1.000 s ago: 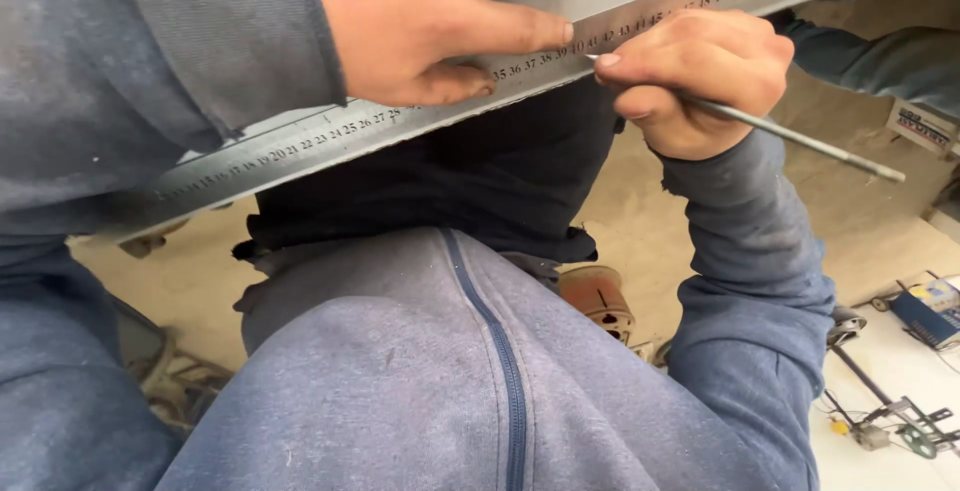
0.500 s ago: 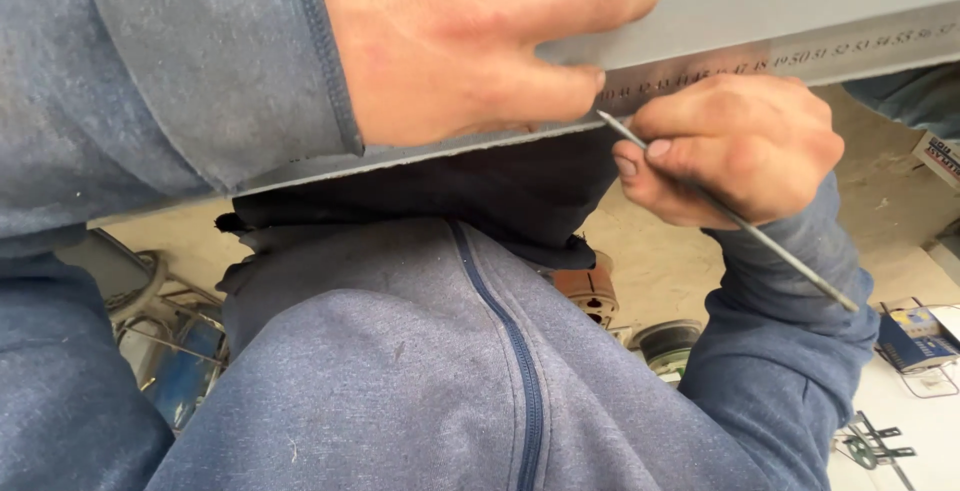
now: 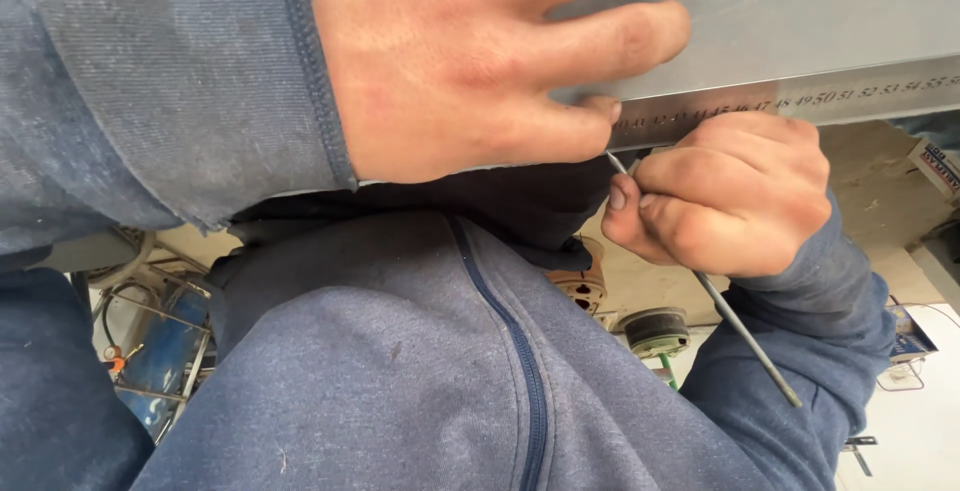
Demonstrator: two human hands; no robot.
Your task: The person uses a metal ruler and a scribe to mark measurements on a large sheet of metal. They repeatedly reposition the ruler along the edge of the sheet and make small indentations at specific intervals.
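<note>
The left hand [image 3: 470, 61] lies flat and spread on a grey metal sheet [image 3: 820, 11], fingers open and pressing down, with the thumb tip pinning a steel ruler [image 3: 800, 103] that runs along the sheet's near edge toward 3 o'clock. The right hand [image 3: 725, 196] sits just below the ruler, at about 4 o'clock from the left thumb, its fingers closed tight around a thin metal scriber [image 3: 740, 326]. The scriber's tip touches the ruler's edge right beside the left thumb, while its long shaft trails off toward 5 o'clock. By the look of it, a line is being marked along the ruler — the tip is set at the straightedge and the sheet is held firm. The next stroke would call for steady downward pressure from the left hand so the ruler cannot slip, and a tip kept snug to the edge — any wobble would spoil the line.
</note>
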